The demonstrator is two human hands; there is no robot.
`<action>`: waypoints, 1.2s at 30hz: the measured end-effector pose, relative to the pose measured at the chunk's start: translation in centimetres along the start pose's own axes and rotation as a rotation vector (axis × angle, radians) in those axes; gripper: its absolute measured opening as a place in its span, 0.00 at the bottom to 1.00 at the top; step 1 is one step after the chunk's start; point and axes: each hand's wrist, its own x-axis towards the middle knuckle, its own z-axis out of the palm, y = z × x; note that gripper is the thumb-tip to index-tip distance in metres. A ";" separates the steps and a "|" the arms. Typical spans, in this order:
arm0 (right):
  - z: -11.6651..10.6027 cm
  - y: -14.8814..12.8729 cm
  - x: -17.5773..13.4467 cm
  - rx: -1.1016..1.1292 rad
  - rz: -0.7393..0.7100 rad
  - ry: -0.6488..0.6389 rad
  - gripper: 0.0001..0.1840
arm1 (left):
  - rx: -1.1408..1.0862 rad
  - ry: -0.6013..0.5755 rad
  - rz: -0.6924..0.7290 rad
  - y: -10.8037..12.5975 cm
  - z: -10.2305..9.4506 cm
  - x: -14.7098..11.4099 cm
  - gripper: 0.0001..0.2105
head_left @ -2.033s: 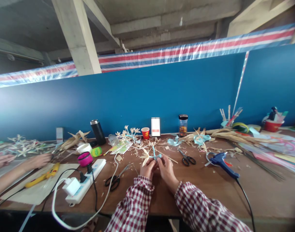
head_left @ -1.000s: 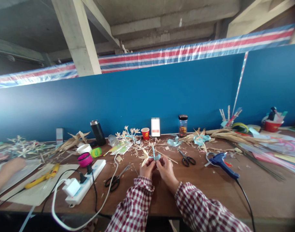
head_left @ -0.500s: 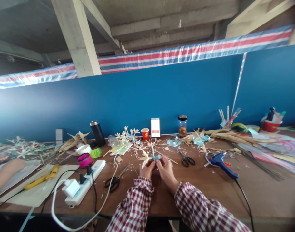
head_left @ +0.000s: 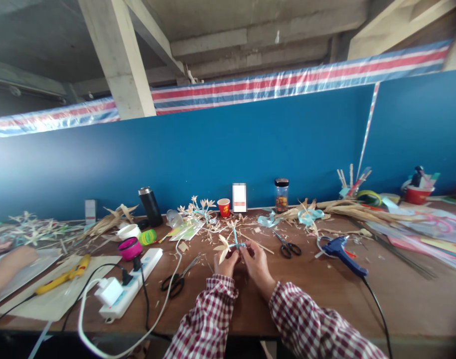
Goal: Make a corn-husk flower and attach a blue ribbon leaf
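Note:
My left hand (head_left: 225, 263) is closed on a craft flower (head_left: 223, 246) with pale, pointed husk-like petals, which stick out to the left of the fingers. A thin light-blue wrapped stem (head_left: 234, 233) rises between my hands and is joined to the flower. With fingertips together, my right hand (head_left: 256, 263) pinches a bit of light-blue tape (head_left: 242, 245) at the stem. My hands nearly touch, and the fingers hide part of the joint. Black-handled scissors (head_left: 174, 285) lie left of my left hand, and a second pair of scissors (head_left: 287, 248) lies beyond my right hand.
A blue glue gun (head_left: 340, 249) with a cord lies at right. To the left are a white power strip (head_left: 132, 286), a yellow glue gun (head_left: 63, 276) and another person's hand (head_left: 22, 259). Behind stand a red paper cup (head_left: 224, 207), a jar (head_left: 282, 195) and a black flask (head_left: 150, 207).
The light-blue tape by my right fingertips, which stood up as a wider piece, now looks narrower and lies closer to the stem. Both hands stay in almost the same place.

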 end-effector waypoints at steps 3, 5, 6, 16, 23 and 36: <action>0.0 0.1 0.1 -0.017 0.002 -0.005 0.13 | -0.025 -0.002 0.003 0.1 0.1 0.1 0.09; 0.1 0.2 0.1 -0.041 0.007 0.003 0.13 | -0.029 0.007 -0.003 0.2 0.1 0.1 0.07; 0.1 0.3 0.0 -0.054 0.009 0.010 0.13 | -0.024 0.018 -0.007 0.3 0.2 0.0 0.06; 0.1 0.5 -0.1 -0.037 -0.022 0.010 0.10 | 0.026 0.128 -0.131 1.9 0.7 -0.5 0.06; 0.1 0.4 0.0 0.012 -0.030 0.000 0.10 | -0.082 0.050 -0.145 0.6 0.1 0.2 0.07; 0.7 1.5 0.2 0.170 0.001 0.021 0.14 | -0.141 -0.008 -0.143 -1.1 -0.2 1.0 0.12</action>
